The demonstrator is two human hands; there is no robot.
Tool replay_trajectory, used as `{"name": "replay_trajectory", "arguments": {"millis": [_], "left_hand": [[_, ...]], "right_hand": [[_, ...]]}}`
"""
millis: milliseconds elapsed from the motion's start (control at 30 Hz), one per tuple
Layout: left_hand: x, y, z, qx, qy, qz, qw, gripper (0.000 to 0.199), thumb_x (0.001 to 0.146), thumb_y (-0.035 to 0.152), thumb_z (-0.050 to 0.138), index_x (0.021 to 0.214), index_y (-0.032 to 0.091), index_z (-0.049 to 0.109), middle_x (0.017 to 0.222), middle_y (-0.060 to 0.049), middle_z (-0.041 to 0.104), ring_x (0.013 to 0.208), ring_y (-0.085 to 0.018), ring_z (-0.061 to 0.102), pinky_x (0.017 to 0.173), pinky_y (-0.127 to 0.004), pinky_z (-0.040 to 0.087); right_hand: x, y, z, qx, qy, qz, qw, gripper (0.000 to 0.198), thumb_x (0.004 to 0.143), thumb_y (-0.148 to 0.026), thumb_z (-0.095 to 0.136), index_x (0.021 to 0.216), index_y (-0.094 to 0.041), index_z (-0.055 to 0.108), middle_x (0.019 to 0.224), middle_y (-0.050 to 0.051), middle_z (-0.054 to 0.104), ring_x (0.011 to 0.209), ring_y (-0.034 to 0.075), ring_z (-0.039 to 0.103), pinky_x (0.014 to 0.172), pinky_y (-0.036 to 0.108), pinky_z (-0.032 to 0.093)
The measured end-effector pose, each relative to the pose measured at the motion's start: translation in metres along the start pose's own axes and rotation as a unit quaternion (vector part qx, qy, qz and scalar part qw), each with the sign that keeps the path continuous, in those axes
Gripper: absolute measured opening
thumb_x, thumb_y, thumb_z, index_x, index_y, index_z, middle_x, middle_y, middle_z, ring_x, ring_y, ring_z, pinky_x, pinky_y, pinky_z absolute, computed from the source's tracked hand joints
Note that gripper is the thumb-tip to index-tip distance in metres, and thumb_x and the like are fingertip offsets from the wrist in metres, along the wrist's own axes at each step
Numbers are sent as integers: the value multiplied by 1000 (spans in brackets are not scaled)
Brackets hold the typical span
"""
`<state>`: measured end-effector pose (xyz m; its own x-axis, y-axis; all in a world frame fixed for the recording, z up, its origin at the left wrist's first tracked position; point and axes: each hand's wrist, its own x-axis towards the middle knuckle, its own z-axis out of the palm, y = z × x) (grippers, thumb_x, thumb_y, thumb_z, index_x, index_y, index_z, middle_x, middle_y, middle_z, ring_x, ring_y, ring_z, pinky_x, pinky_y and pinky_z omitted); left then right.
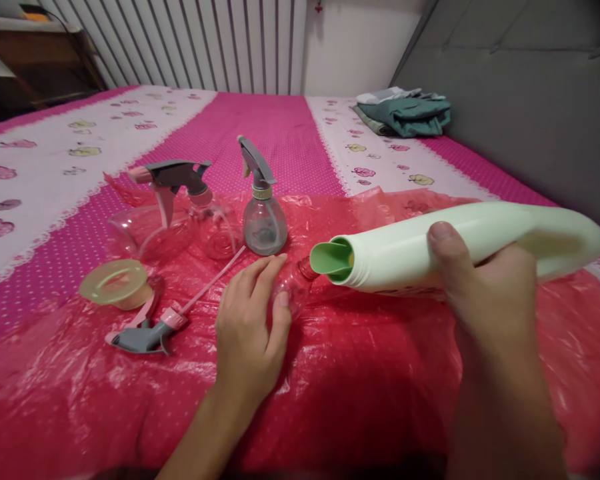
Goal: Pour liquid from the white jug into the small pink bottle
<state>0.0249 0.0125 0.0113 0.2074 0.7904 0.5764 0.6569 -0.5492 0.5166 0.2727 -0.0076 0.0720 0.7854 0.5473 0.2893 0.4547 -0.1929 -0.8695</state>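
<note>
Right hand [493,287]: gripping the jug [405,253], thumb on top.
Jug: smooth pale-green plastic, held above the sheet [370,373], long axis nearly level, spout [327,259] pointing left at the small bottle's [296,293] neck.
Left hand [247,320]: grasping the small bottle, clear, tilted toward the jug.
Sheet: crinkled, shiny red plastic.
Spray bottle [265,223]: round, upright, a little liquid inside.

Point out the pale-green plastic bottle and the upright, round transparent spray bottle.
Pale-green plastic bottle [490,227]: head view, on its body.
Upright, round transparent spray bottle [264,219]: head view, on its bulb.
</note>
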Motion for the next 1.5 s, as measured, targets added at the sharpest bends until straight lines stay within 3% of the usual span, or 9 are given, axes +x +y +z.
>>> {"name": "replay_trajectory", "arguments": {"millis": [633,933,1500], "left_hand": [[0,0,-1,-2,-3,-4,1000,39,113,32,42,147,24,61,144,-11,70,131,-31,66,111,-51,53],[0,0,0,5,-2,6,1000,42,114,32,41,147,17,63,143,-14,70,130,-32,66,110,-50,52],[0,0,0,6,2,10,1000,42,115,34,40,147,18,62,143,-14,70,129,-31,66,109,-49,52]], "right_hand": [[0,-2,1,4,6,9,1000,80,53,-87,71,93,-17,72,94,11,74,89,30,68,81,49,52],[1,-3,2,3,12,20,1000,81,47,-88,69,90,-19,72,93,11,74,89,31,69,79,48,53],[1,-1,1,8,5,12,1000,80,51,-88,70,92,-18,72,94,10,74,88,30,69,81,50,53]]}}
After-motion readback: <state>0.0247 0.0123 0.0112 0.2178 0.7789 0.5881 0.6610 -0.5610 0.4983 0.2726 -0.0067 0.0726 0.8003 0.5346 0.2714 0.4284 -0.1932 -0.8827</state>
